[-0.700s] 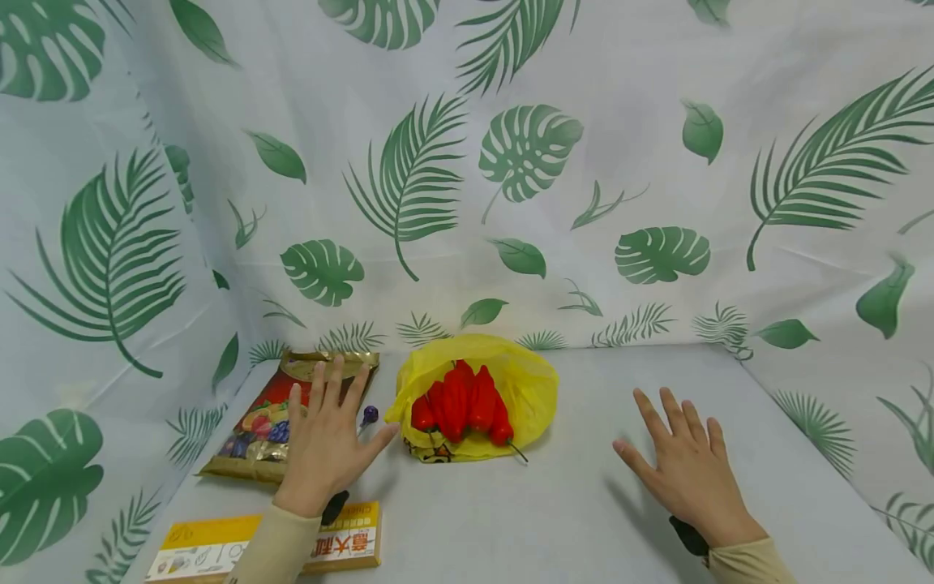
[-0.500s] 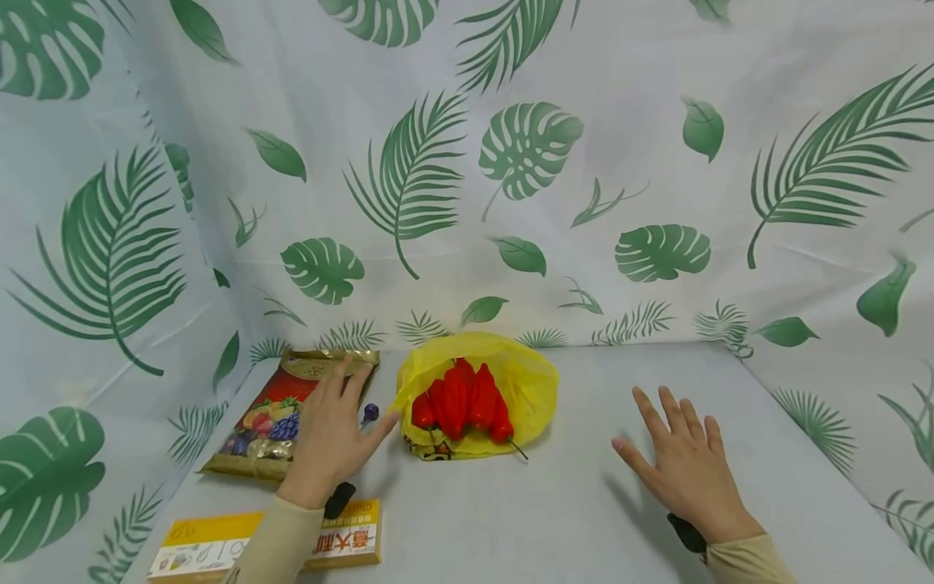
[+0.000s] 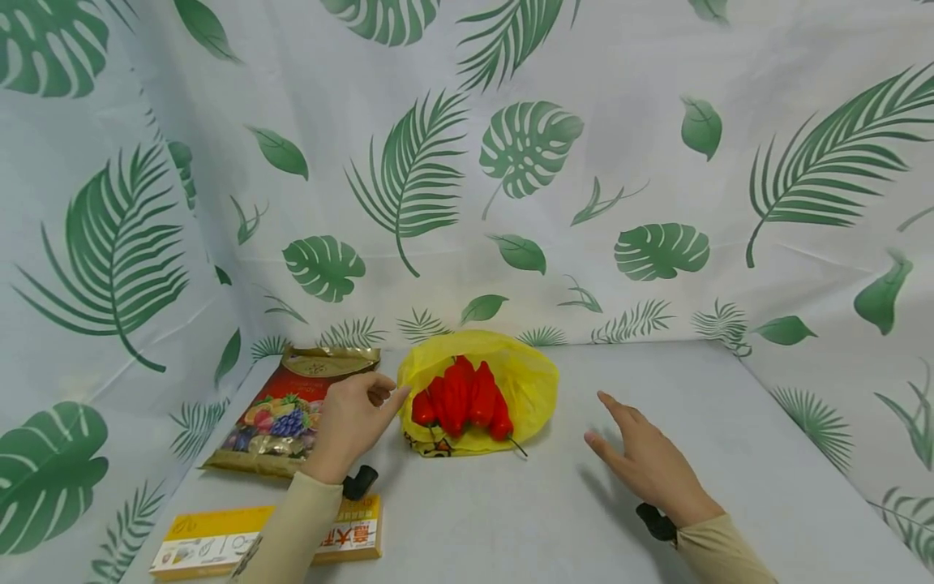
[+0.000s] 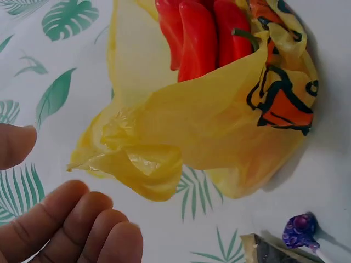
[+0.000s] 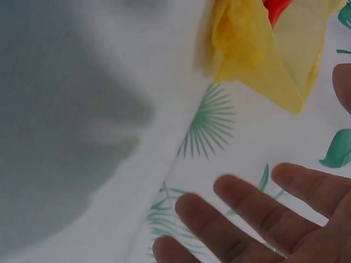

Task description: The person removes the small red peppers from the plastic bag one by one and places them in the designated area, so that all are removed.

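Left fingers: my left hand (image 3: 353, 422) had its fingers loosely curled with the thumb set apart, grasping nothing; the fingertips (image 4: 82, 219) sat just beside the near-left rim of the crumpled yellow plastic bag (image 3: 477, 397), not yet touching it.
Right fingers: my right hand (image 3: 642, 462) was released, fingers straight and together, hovering over the table to the right of the bag and well apart from it.
Bag: it lay on the pale grey table (image 3: 569, 503) by the leaf-print backdrop, mouth slack, with a loose fold of film (image 4: 137, 164) sticking out toward my left fingers.
Contents: a cluster of glossy red peppers (image 3: 460, 401) lay inside the bag, stems pointing toward me.
Step in hand: I judged I was reaching to take the bag by its rim.
Doing it well: I judged it best to pinch that loose fold alone, between thumb and forefinger, and keep off the peppers; thin film slips, so a fair bite of it was needed. My right hand should have come to the opposite rim so that the mouth stayed level.
Left of the bag: a small purple wrapped sweet (image 4: 300, 231), touching nothing of the bag, then a flat red-and-gold fruit-print pouch (image 3: 292, 410).
Nearer me than the bag: a flat yellow cardboard box (image 3: 212, 542) under my left sleeve.
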Tool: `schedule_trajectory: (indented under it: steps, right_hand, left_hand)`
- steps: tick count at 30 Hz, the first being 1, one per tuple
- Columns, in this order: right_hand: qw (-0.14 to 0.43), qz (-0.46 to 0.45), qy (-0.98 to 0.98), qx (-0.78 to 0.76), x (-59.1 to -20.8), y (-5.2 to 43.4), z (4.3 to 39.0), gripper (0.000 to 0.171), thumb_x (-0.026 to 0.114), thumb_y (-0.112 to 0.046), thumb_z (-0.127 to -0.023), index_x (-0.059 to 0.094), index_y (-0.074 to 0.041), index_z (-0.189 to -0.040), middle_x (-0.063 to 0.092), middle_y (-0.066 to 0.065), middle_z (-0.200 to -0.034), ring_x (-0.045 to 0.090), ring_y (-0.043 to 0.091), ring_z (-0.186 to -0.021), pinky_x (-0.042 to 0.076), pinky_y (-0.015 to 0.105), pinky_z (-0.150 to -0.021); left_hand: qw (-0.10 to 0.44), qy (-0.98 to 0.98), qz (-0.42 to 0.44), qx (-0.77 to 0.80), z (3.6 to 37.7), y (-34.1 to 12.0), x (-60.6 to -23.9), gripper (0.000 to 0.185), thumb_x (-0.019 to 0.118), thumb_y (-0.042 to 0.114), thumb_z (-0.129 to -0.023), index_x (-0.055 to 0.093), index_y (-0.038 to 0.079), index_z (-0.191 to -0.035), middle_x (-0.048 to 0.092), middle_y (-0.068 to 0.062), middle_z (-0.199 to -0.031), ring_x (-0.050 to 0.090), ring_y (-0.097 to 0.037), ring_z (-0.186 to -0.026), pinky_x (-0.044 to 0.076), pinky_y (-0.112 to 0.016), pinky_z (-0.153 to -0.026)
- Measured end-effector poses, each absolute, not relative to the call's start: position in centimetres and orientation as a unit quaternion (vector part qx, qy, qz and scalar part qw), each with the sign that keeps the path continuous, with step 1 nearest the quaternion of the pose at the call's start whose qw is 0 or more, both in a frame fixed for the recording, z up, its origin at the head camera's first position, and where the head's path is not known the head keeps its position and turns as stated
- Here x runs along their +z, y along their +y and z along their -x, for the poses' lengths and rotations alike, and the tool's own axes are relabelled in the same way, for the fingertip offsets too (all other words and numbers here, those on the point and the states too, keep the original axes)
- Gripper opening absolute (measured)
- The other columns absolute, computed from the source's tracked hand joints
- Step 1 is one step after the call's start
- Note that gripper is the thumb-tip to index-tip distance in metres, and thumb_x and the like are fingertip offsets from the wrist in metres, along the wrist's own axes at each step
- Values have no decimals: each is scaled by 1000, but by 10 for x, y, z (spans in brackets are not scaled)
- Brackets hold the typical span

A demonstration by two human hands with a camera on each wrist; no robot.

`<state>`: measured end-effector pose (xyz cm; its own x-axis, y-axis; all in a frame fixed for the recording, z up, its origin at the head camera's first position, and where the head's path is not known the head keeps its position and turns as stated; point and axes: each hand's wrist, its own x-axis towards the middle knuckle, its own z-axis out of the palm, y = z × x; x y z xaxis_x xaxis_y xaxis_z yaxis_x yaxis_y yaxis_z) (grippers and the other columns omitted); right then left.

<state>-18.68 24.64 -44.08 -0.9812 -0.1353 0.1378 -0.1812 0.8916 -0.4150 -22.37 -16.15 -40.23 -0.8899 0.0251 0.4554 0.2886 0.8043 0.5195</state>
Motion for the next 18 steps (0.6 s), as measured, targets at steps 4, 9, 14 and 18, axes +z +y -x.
schedule_trajectory:
  steps: [4, 9, 14, 18]
  right_hand:
    - [51, -113, -955, 269, -440, 232, 198, 57, 60, -46, -104, 58, -5, -144, 71, 18, -128, 70, 35, -110, 57, 53, -91]
    - [44, -147, -934, 324, -443, 203, 217, 34, 66, -29, -103, 70, -5, -127, 77, 6, -106, 70, 14, -88, 58, 36, -79]
    - [59, -149, -923, 351, -445, 167, 236, 29, 69, -22, -101, 72, -4, -123, 78, 4, -98, 68, 9, -78, 57, 29, -73]
    - [67, -114, -911, 392, -442, 142, 247, 29, 69, -18, -99, 74, -2, -122, 77, 6, -88, 65, 11, -65, 56, 27, -60]
  left_hand:
    - [203, -929, 76, -299, 230, -159, -400, 28, 80, 44, -91, 79, 17, -84, 75, 1, -76, 63, -9, -64, 54, -29, -61]
    - [182, -939, 61, -285, 235, -155, -398, 33, 81, 45, -89, 77, 15, -78, 74, -1, -74, 57, -10, -59, 48, -27, -56]
    - [182, -941, 62, -278, 237, -151, -398, 29, 83, 39, -89, 76, 14, -76, 71, 0, -70, 55, -9, -55, 47, -26, -53]
    - [177, -940, 69, -285, 237, -149, -398, 28, 81, 36, -92, 75, 15, -74, 67, 2, -63, 52, -8, -49, 44, -25, -49]
